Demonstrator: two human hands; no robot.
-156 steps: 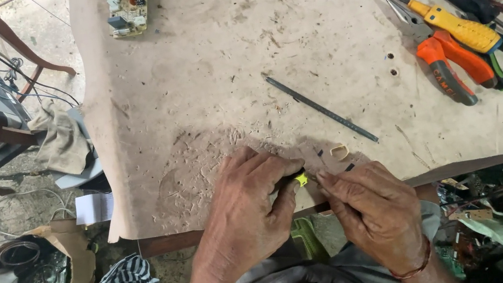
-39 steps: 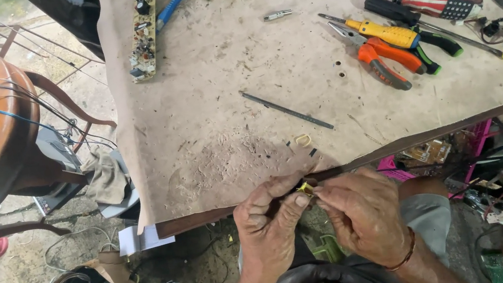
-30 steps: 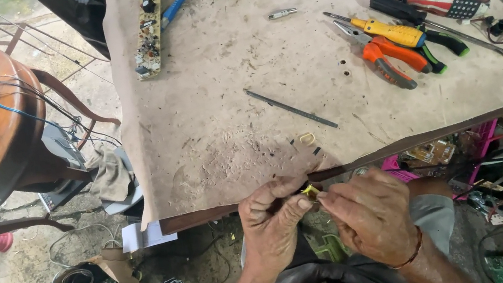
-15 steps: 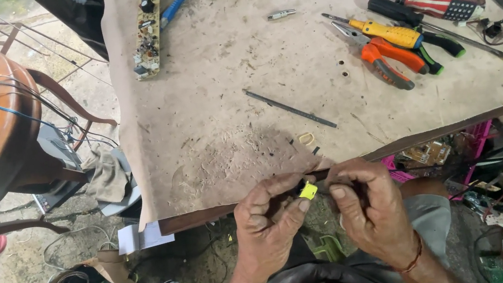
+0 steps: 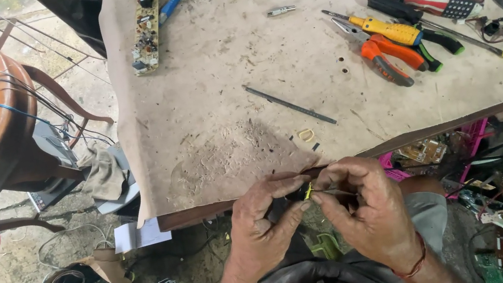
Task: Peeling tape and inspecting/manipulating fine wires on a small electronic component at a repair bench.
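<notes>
My left hand [image 5: 264, 223] and my right hand [image 5: 367, 211] meet just below the front edge of the worn workbench [image 5: 218, 99]. Both pinch one small part with a yellow bit [image 5: 307, 191] between the fingertips. A thin wire or pin runs from it under my right fingers. What the part is stays too small to tell. A red cord circles my right wrist.
On the bench lie a thin dark rod [image 5: 289, 105], orange-handled pliers [image 5: 389, 55], a yellow-handled screwdriver [image 5: 392, 30], a green circuit board [image 5: 143, 29] and a small yellow ring [image 5: 306, 135]. A wooden chair [image 5: 8, 133] with electronics stands left; wires and clutter fill the floor.
Since 5 s ago my hands have dropped from the bench top to just below its edge. Over the last second the fingers shifted slightly on the small yellow part.
</notes>
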